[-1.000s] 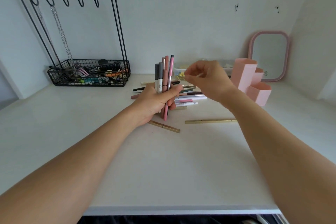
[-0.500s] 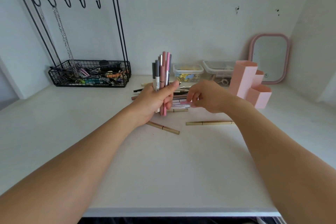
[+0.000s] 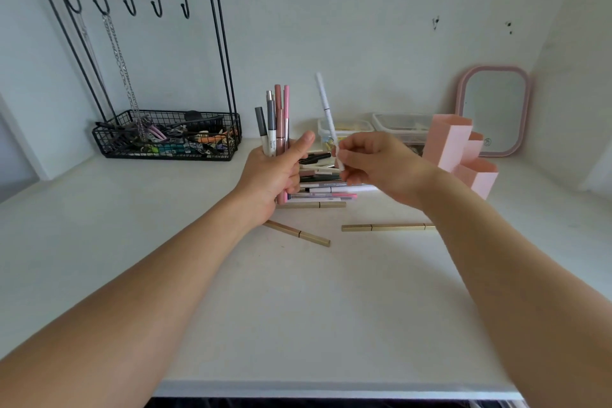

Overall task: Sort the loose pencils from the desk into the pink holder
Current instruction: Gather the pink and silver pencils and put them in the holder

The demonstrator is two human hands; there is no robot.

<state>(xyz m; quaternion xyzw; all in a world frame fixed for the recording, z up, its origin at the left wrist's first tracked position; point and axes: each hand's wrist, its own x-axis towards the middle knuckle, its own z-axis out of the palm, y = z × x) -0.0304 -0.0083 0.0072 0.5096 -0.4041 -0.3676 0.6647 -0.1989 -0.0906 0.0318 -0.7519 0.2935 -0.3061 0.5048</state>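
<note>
My left hand (image 3: pixel 276 175) grips an upright bundle of pencils (image 3: pixel 275 119), grey, white and pink, above the desk's middle. Just to its right, my right hand (image 3: pixel 377 164) pinches the lower end of a single white pencil (image 3: pixel 326 109), which stands nearly upright and leans slightly left. Behind both hands a pile of loose pencils (image 3: pixel 326 187) lies on the desk. Two gold pencils lie nearer me, one (image 3: pixel 298 233) below my left wrist and one (image 3: pixel 384 227) by my right forearm. The pink holder (image 3: pixel 455 149) with stepped compartments stands at the right, with no pencil visible in it.
A black wire basket (image 3: pixel 165 139) with a hook rack stands at the back left, full of small items. Two clear lidded boxes (image 3: pixel 397 126) sit against the wall behind the pile. A pink-framed mirror (image 3: pixel 493 109) leans in the back right corner. The desk's front edge (image 3: pixel 331 389) is near me.
My right hand went down to the pile, took a white pencil and lifted it upright beside the bundle. My left hand has kept hold of the bundle, almost still.
</note>
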